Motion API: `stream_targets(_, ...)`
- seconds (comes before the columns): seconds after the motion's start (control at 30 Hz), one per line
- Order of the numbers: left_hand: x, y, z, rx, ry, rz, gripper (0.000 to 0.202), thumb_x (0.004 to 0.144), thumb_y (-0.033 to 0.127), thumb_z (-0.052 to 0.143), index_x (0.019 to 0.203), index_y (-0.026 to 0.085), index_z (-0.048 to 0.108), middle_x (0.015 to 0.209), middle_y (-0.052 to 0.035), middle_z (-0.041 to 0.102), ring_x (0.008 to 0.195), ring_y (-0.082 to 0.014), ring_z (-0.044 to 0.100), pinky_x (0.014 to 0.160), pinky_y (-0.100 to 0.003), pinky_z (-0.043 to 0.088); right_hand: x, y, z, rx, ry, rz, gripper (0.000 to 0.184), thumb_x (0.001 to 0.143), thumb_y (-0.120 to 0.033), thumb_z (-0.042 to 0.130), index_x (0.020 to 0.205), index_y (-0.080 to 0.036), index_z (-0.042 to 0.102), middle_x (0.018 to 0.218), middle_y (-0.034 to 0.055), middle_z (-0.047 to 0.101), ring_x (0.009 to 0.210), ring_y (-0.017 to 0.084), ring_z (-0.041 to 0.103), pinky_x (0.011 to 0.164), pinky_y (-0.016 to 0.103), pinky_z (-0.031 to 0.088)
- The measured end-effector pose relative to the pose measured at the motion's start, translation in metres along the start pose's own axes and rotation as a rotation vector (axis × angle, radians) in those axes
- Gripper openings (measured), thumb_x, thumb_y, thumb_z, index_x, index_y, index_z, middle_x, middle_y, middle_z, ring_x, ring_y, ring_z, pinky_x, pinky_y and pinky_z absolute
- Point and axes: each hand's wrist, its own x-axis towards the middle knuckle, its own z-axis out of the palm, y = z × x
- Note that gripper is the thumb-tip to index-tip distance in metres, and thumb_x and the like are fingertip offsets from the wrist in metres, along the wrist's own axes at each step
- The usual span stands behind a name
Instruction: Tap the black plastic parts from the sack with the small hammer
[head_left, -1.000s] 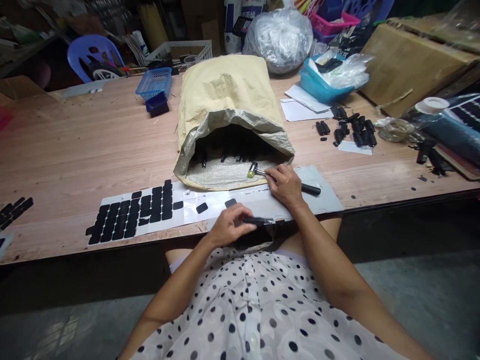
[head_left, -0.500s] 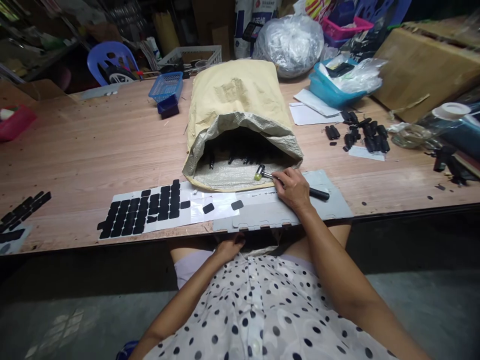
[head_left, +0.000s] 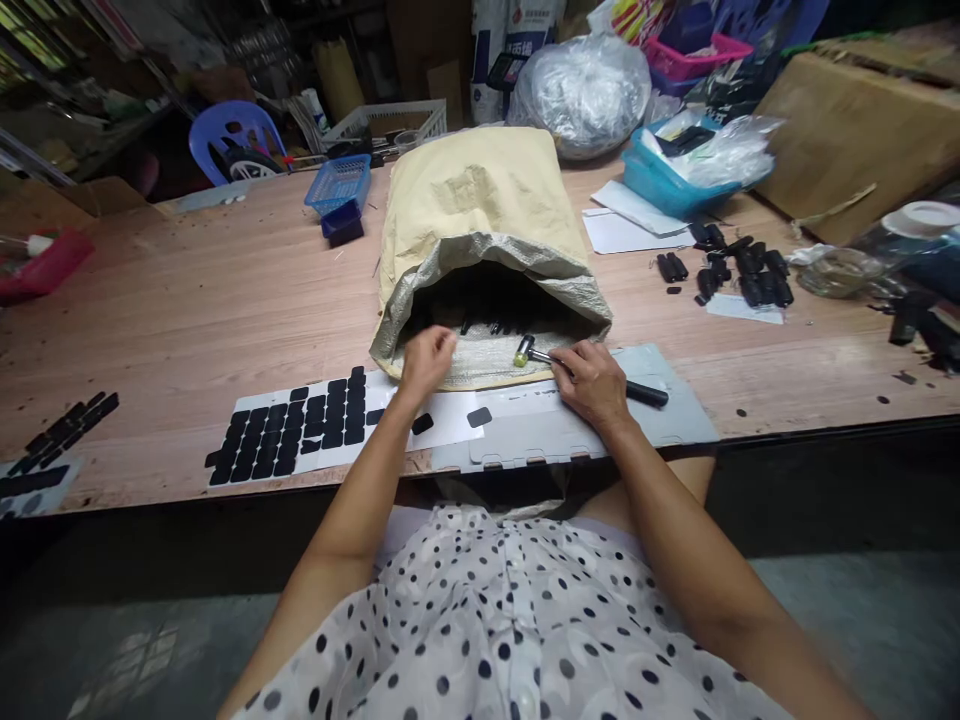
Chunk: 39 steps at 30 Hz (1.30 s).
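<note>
A sheet of black pads (head_left: 300,435) lay on the surface (head_left: 187,300). The left hand (head_left: 426,360) was curled at the mouth of the sack (head_left: 480,200); whether it held anything, I could not tell. The right hand (head_left: 596,383) gripped a small hammer (head_left: 645,393) just before the sack.

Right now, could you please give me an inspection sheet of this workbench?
Surface: wooden table.
Job's things: open woven sack lying on its side, dark pieces inside; small hammer, yellow head at the sack's mouth.
Clutter: sheet of black pads, grey mat, loose black parts, blue basket, papers.
Hands: left hand on the sack's lower lip, grip unclear; right hand grips the hammer.
Cables: nothing seen.
Surroundings: plastic bag, cardboard box, blue chair.
</note>
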Motion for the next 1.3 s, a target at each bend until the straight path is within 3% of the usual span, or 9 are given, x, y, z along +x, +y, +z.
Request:
stream_targets(0.1,0.041,-0.001,0.009,0.292,0.245,-0.178,0.031,0.100,0.029,0.048,0.108,0.011,0.072,0.112,-0.0196,0.074,0.106,-0.0307,0.069,0.091,-0.039,0.052,0.001,-0.002,-0.001,-0.008,-0.012,-0.005,0.026,0.096,-0.027,0.050,0.100,-0.024,0.076,0.086,0.0072,0.062,0.085,0.023,0.052,0.076,0.033,0.042)
stream_targets(0.23,0.051,-0.008,0.017,0.432,0.186,-0.309,0.024,0.095,0.029,0.057,0.103,0.013,0.072,0.111,-0.0223,0.073,0.105,-0.0366,0.069,0.086,-0.042,0.051,0.002,-0.004,-0.001,-0.015,-0.032,-0.004,0.026,0.096,-0.027,0.051,0.100,-0.024,0.076,0.087,0.0074,0.062,0.086,0.023,0.051,0.078,0.033,0.042)
stream_targets(0.3,0.043,-0.013,0.017,0.412,0.213,-0.255,0.021,0.094,0.029,0.058,0.101,0.015,0.072,0.109,-0.0191,0.072,0.103,-0.0342,0.069,0.085,-0.041,0.051,0.002,-0.005,-0.002,-0.016,-0.039,0.003,0.026,0.096,-0.027,0.050,0.100,-0.024,0.076,0.087,0.0077,0.062,0.086,0.023,0.050,0.079,0.033,0.042)
stream_targets(0.4,0.020,-0.020,0.018,0.261,0.223,-0.003,0.017,0.091,0.030,0.062,0.100,0.019,0.071,0.102,-0.0108,0.071,0.092,-0.0255,0.067,0.081,-0.035,0.051,0.003,-0.005,-0.003,-0.019,-0.058,0.007,0.027,0.096,-0.027,0.049,0.101,-0.024,0.076,0.088,0.0078,0.062,0.087,0.023,0.049,0.080,0.034,0.041)
stream_targets(0.5,-0.010,-0.020,0.026,0.053,0.035,0.271,0.016,0.087,0.029,0.068,0.099,0.021,0.072,0.094,-0.0042,0.069,0.082,-0.0191,0.064,0.075,-0.031,0.052,0.003,-0.004,-0.003,-0.032,-0.073,0.008,0.028,0.096,-0.027,0.049,0.103,-0.024,0.076,0.089,0.0080,0.061,0.088,0.024,0.049,0.080,0.034,0.042)
stream_targets(0.6,-0.036,-0.016,0.044,-0.030,-0.130,0.415,0.014,0.083,0.027,0.073,0.096,0.022,0.074,0.090,-0.0023,0.069,0.086,-0.0194,0.063,0.079,-0.032,0.052,0.002,-0.003,-0.003,-0.049,-0.073,0.019,0.027,0.096,-0.028,0.050,0.103,-0.024,0.075,0.090,0.0084,0.061,0.089,0.024,0.049,0.079,0.034,0.042)
stream_targets(0.77,-0.047,-0.016,0.066,-0.011,-0.131,0.407,0.013,0.084,0.023,0.074,0.096,0.022,0.075,0.090,-0.0031,0.068,0.093,-0.0221,0.063,0.086,-0.036,0.052,0.002,0.000,-0.001,-0.075,-0.098,0.010,0.028,0.096,-0.028,0.048,0.104,-0.024,0.075,0.092,0.0090,0.061,0.090,0.025,0.050,0.078,0.035,0.043)
stream_targets(1.0,-0.044,-0.020,0.069,-0.070,-0.128,0.378,0.014,0.083,0.025,0.075,0.097,0.025,0.078,0.087,-0.0019,0.066,0.090,-0.0212,0.062,0.083,-0.035,0.052,0.001,-0.004,-0.020,0.011,-0.105,0.026,0.032,0.101,-0.031,0.042,0.106,-0.024,0.073,0.093,0.0088,0.064,0.087,0.023,0.058,0.076,0.034,0.048)
stream_targets(1.3,-0.044,-0.020,0.072,-0.128,-0.120,0.347,0.014,0.081,0.023,0.076,0.095,0.024,0.079,0.085,-0.0016,0.064,0.088,-0.0198,0.061,0.084,-0.035,0.052,-0.031,-0.034,-0.053,0.333,-0.126,-0.021,0.037,0.103,-0.033,0.041,0.126,-0.030,0.070,0.093,0.0052,0.068,0.084,0.018,0.066,0.077,0.030,0.056)
